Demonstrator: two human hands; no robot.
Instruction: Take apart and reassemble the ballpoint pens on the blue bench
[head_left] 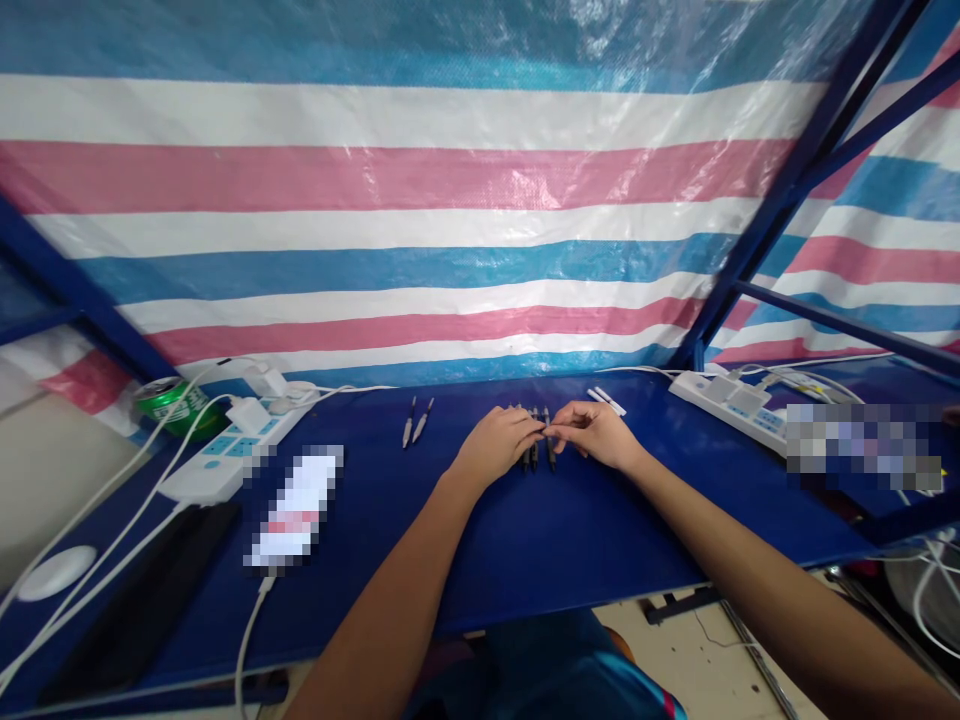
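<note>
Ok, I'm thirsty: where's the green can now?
In the head view, the green can sits far left at the back edge of the blue table, just behind the white power strip.

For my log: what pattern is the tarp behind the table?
Horizontal blue, white and pink stripes on the tarp, clearest in the head view.

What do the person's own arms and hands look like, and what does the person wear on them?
The left arm and right arm are bare, with no sleeve, glove, watch or bracelet in view. The left hand and right hand are bare too, with no visible markings. Below them, a blue top with a small pink mark shows.
</note>
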